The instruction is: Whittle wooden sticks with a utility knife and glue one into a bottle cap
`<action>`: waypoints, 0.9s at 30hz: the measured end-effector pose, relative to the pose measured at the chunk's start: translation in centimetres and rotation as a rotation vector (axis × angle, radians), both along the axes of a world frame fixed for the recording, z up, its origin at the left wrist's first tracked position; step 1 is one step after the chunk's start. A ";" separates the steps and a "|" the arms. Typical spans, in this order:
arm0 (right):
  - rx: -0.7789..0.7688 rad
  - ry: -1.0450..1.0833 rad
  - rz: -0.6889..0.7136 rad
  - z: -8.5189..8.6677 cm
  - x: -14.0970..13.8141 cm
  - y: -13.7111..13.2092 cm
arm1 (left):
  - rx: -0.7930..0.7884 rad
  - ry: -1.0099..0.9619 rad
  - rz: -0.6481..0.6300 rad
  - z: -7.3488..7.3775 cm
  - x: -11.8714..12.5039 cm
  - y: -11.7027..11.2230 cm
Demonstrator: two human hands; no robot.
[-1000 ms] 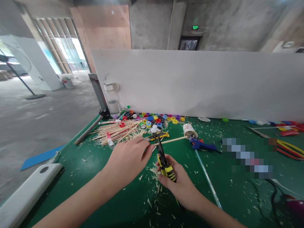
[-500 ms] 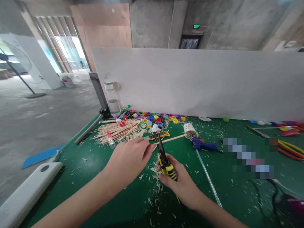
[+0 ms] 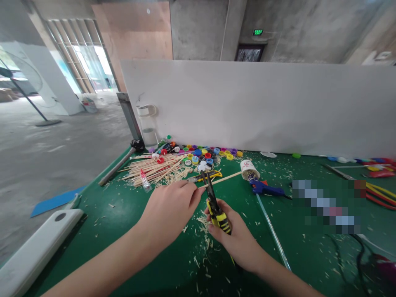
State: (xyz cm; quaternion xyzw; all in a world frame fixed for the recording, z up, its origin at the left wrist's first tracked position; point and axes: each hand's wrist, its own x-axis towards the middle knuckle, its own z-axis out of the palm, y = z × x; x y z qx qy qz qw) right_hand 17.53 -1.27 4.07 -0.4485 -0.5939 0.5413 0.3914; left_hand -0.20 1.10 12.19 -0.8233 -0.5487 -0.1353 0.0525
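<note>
My left hand (image 3: pixel 173 206) is closed on the near end of a thin wooden stick (image 3: pixel 227 177), which slants up to the right toward a white paper cup. In my right hand (image 3: pixel 232 231) is a pair of black-and-yellow pliers (image 3: pixel 218 214), gripped by its handles. The plier jaws point away from me and stand around the stick, just right of my left fingertips. Whether the jaws press on the stick I cannot tell. A yellow utility knife (image 3: pixel 213 175) lies just behind the stick.
Beyond my left hand lie a pile of wooden sticks (image 3: pixel 157 168) and many coloured bottle caps (image 3: pixel 198 153). A blue glue gun (image 3: pixel 266 187) rests against the paper cup (image 3: pixel 248 168), with a clear glue stick (image 3: pixel 272 231) below. Wood shavings litter the green table (image 3: pixel 117 231). A white board (image 3: pixel 262 107) stands behind.
Both hands, the stick and the pliers keep nearly the same position. The whole view has shifted very slightly.
</note>
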 end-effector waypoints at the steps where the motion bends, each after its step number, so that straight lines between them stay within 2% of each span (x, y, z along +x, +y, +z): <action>1: 0.004 -0.005 0.000 0.0 0.0 0.0 | 0.019 0.005 -0.005 -0.1 0.0 0.0; 11: 0.059 -0.073 -0.018 0.0 -0.3 0.0 | 0.083 0.012 -0.035 -0.3 0.2 -0.1; 20: -0.010 -0.165 0.050 0.5 0.2 0.1 | 0.241 0.070 -0.102 -1.5 -0.2 -0.5; 27: 0.037 -0.232 0.040 0.9 0.0 0.3 | 0.239 0.058 -0.101 -1.6 -0.1 -0.3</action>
